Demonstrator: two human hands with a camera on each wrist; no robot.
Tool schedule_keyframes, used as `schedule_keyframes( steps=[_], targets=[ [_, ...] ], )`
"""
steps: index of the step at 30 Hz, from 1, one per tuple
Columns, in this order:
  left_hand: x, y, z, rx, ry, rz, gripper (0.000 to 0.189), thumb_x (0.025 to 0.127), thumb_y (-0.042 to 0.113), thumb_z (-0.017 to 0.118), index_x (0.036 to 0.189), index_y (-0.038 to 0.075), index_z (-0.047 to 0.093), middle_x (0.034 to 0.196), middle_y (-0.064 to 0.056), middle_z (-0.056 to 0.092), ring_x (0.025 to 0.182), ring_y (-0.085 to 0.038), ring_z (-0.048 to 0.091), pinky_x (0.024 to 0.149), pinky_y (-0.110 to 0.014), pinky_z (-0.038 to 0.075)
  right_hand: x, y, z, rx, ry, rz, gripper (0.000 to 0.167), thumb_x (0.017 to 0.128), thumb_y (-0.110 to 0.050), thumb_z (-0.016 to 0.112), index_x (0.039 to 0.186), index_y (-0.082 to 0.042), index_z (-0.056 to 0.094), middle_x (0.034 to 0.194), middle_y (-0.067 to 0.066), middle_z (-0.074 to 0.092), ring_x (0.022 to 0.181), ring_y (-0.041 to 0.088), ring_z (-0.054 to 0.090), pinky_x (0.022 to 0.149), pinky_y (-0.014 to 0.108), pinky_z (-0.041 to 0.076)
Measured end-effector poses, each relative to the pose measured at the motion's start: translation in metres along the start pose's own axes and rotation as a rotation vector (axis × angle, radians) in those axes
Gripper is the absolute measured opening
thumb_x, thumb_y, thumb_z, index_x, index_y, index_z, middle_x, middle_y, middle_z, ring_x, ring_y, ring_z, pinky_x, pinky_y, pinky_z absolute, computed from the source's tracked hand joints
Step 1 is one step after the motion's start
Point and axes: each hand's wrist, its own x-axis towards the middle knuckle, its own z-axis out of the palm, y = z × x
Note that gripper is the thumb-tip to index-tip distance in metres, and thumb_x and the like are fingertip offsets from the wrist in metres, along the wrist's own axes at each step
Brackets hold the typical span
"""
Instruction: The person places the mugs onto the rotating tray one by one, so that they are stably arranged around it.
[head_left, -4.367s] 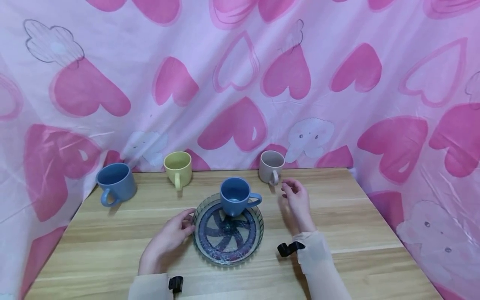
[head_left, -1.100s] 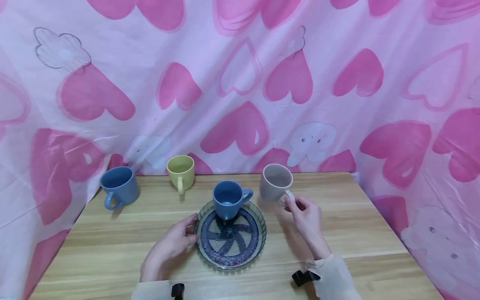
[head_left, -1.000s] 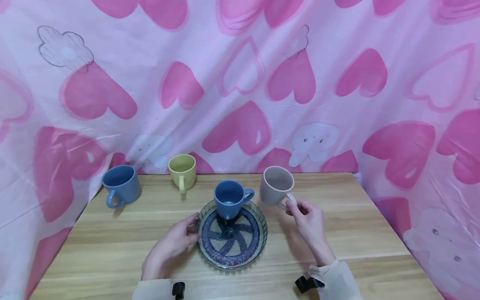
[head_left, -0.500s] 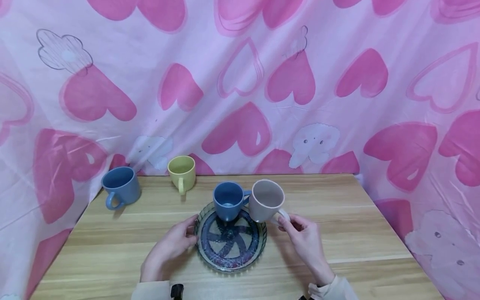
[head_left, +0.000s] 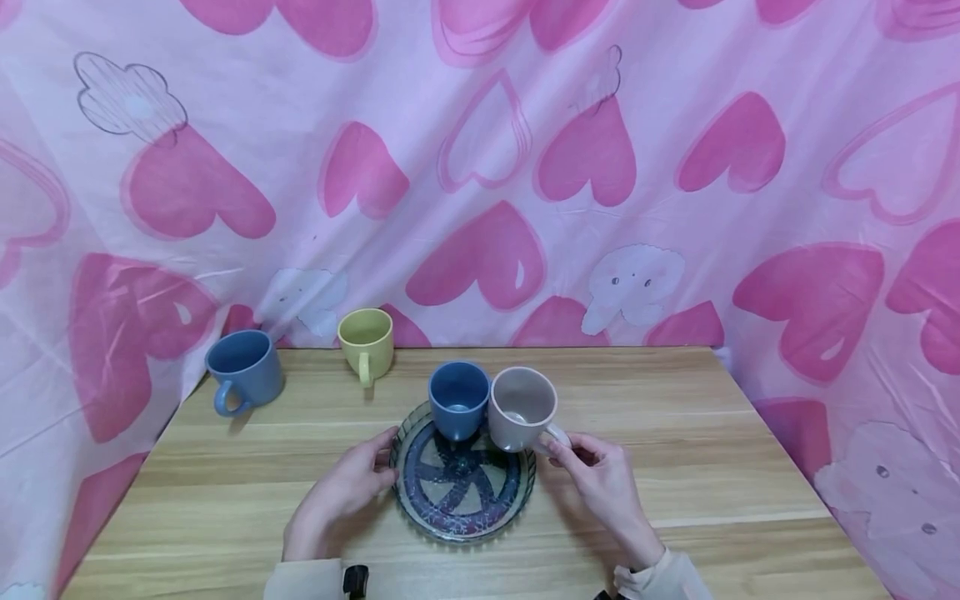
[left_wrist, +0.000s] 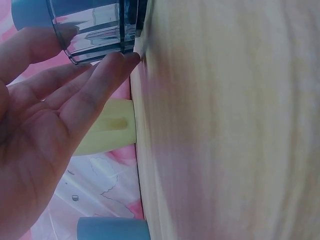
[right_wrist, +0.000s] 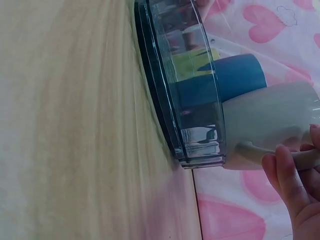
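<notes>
In the head view my right hand [head_left: 603, 483] pinches the handle of a pale grey mug [head_left: 522, 408] between thumb and fingers. That mug is upright over the back right part of a round clear glass dish [head_left: 463, 525] with a dark pinwheel pattern. Close against its left side, a blue mug [head_left: 458, 400] stands in the dish, its handle hidden behind the grey one. My left hand [head_left: 345, 487] rests against the dish's left side; in the left wrist view its fairly straight fingers [left_wrist: 95, 92] touch the ribbed glass wall [left_wrist: 95, 37].
A second blue mug [head_left: 246, 367] stands at the table's back left corner, with a yellow mug [head_left: 367, 343] to its right near the back edge. Behind the wooden table [head_left: 712, 467] hangs a pink heart-patterned cloth [head_left: 480, 167].
My right hand has gripped the grey mug's handle and carried it from the back edge leftward and nearer, over the dish beside the blue mug. My left hand has stayed at the dish.
</notes>
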Motion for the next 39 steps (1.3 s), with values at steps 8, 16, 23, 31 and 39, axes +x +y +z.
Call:
schedule_keyframes(
  steps=[8, 16, 23, 31, 39],
  targets=[
    [0.001, 0.0, -0.002, 0.025, -0.003, -0.026, 0.07, 0.084, -0.005, 0.066, 0.148, -0.002, 0.037, 0.127, -0.021, 0.059, 0.108, -0.029, 0.06, 0.089, -0.043, 0.052, -0.006, 0.007, 0.003, 0.019, -0.039, 0.028, 0.01, 0.086, -0.012, 0.075, 0.091, -0.004, 0.075, 0.078, 0.008, 0.073, 0.069, 0.022, 0.07, 0.062, 0.026, 0.056],
    [0.001, 0.001, 0.0, 0.035, -0.001, -0.011, 0.07, 0.084, -0.006, 0.064, 0.148, -0.003, 0.036, 0.127, -0.022, 0.058, 0.105, -0.027, 0.06, 0.087, -0.041, 0.052, -0.01, 0.012, 0.013, -0.05, -0.03, 0.065, 0.005, 0.082, -0.009, 0.078, 0.086, -0.008, 0.076, 0.078, 0.001, 0.072, 0.067, 0.014, 0.065, 0.061, 0.026, 0.056],
    [0.001, 0.001, 0.0, 0.045, -0.006, 0.0, 0.069, 0.084, -0.005, 0.064, 0.147, -0.004, 0.036, 0.127, -0.022, 0.059, 0.107, -0.028, 0.06, 0.093, -0.046, 0.05, -0.003, 0.021, 0.012, -0.094, -0.072, 0.056, 0.008, 0.082, -0.023, 0.08, 0.084, -0.016, 0.076, 0.074, -0.006, 0.069, 0.067, 0.013, 0.063, 0.06, 0.025, 0.053],
    [-0.001, 0.003, -0.001, 0.03, -0.016, 0.0, 0.07, 0.085, -0.005, 0.064, 0.148, -0.004, 0.035, 0.129, -0.021, 0.057, 0.105, -0.025, 0.059, 0.087, -0.04, 0.051, 0.008, 0.019, 0.008, -0.226, -0.125, 0.007, 0.01, 0.082, -0.022, 0.08, 0.076, -0.021, 0.072, 0.065, -0.008, 0.061, 0.06, 0.01, 0.053, 0.052, 0.023, 0.045],
    [-0.002, 0.005, -0.001, 0.051, -0.019, -0.016, 0.071, 0.084, -0.004, 0.065, 0.148, -0.005, 0.033, 0.126, -0.022, 0.059, 0.112, -0.032, 0.058, 0.099, -0.051, 0.045, 0.013, 0.013, 0.008, -0.264, -0.136, -0.009, 0.009, 0.081, -0.018, 0.081, 0.078, -0.019, 0.072, 0.072, -0.009, 0.067, 0.064, 0.008, 0.058, 0.058, 0.024, 0.051]
  ],
)
